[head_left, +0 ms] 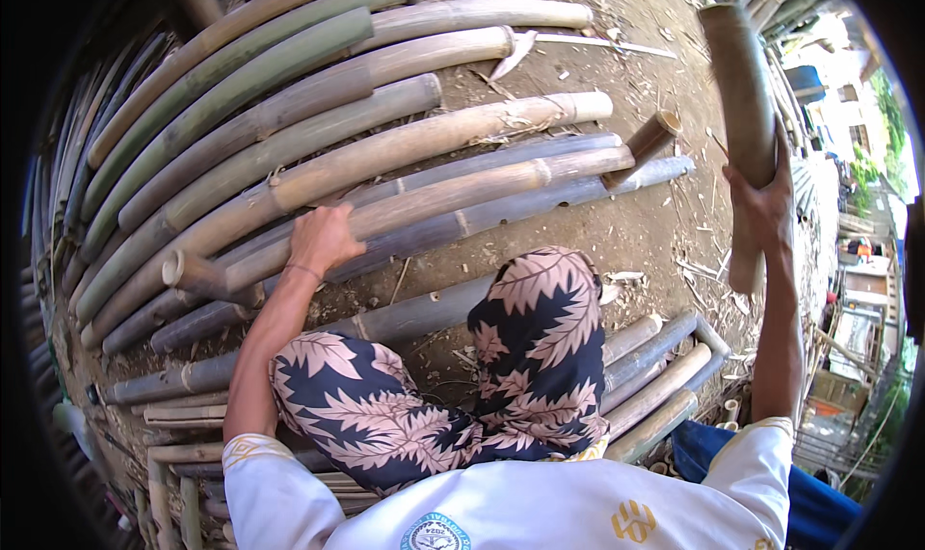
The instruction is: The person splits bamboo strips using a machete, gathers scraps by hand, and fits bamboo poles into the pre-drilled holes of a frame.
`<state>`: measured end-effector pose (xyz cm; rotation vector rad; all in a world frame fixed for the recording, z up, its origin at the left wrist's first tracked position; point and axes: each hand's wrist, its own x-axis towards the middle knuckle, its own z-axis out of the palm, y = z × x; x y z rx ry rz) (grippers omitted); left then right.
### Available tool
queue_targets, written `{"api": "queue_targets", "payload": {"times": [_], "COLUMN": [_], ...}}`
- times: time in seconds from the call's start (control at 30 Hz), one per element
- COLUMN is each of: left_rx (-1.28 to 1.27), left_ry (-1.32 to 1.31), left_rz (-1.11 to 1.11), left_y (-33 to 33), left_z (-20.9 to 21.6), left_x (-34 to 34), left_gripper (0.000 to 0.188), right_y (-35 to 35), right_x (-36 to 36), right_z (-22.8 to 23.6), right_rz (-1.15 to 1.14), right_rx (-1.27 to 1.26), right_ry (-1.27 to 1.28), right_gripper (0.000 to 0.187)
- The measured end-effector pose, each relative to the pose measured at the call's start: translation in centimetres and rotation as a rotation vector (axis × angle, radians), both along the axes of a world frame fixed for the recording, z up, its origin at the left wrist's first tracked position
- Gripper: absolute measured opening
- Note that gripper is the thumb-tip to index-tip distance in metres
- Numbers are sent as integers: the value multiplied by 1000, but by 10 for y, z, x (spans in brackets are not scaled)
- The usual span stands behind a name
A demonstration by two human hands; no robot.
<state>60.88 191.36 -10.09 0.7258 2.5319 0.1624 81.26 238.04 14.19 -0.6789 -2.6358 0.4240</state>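
My left hand (326, 240) is closed over a tan bamboo pole (462, 194) that lies among other poles on the ground. Short bamboo stubs stick up from it, a left stub (193, 273) near one end and a right stub (655, 138) at the other. Out to the right, my right hand (764, 203) grips a thick length of bamboo (742, 83) around its lower part, holding it raised and nearly upright. Directly beneath the gripped pole runs a dark grey pole (501, 218) with small holes along it.
Several long green and tan bamboo poles (289, 198) lie side by side at the upper left. Before my patterned trousers (530, 328) lies another grey pole (414, 314). A joined bamboo frame (665, 343) sits at lower right. Shavings litter the dirt ground (665, 227).
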Motion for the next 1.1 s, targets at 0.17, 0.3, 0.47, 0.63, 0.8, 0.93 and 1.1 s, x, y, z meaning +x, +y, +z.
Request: {"api": "queue_targets", "payload": {"times": [0.17, 0.3, 0.47, 0.63, 0.8, 0.93, 1.1], "left_rx": [-1, 38, 45, 24, 64, 57, 166], "left_ry": [86, 147, 150, 149, 155, 102, 211], "left_rz": [-23, -28, -29, -36, -39, -35, -90], "left_y": [-6, -9, -10, -14, -16, -27, -105], "left_z": [6, 4, 8, 8, 15, 26, 8], "left_x": [9, 11, 14, 16, 18, 28, 62], "left_gripper": [51, 49, 48, 48, 48, 47, 28], "right_y": [56, 85, 81, 91, 72, 54, -7], "right_x": [14, 31, 42, 60, 78, 113, 229], "right_z": [-46, -50, -73, -72, -97, -111, -232], "right_rz": [-335, -128, -378, -174, -287, -283, -566], "right_rx": [190, 128, 42, 67, 43, 13, -342], "right_ry": [187, -496, -52, -377, -211, -183, 1], "right_gripper": [100, 102, 104, 107, 108, 107, 105]}}
